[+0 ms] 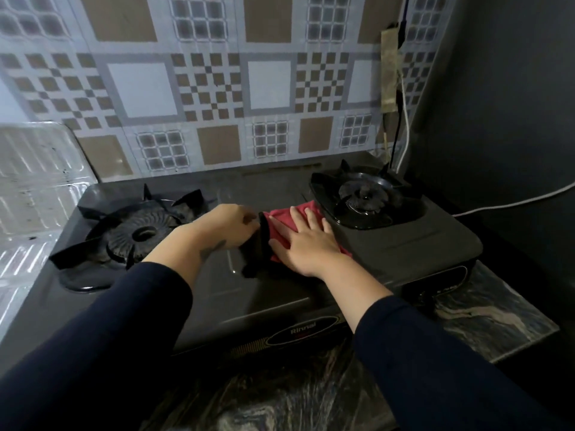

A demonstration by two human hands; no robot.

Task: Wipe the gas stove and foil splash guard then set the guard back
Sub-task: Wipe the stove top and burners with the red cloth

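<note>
The right hand (306,241) lies flat, fingers spread, pressing the red cloth (284,223) onto the gas stove (404,244). The left hand (231,225) pinches the cloth's edge beside it. Best to keep firm, even pressure and overlap strokes toward each burner.

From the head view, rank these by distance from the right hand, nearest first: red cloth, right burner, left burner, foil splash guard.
1. Red cloth, directly under the right hand, mid-stove.
2. Right burner, just beyond the fingertips, to the right.
3. Left burner, past the left hand.
4. Foil splash guard, far left, off the stove.
</note>
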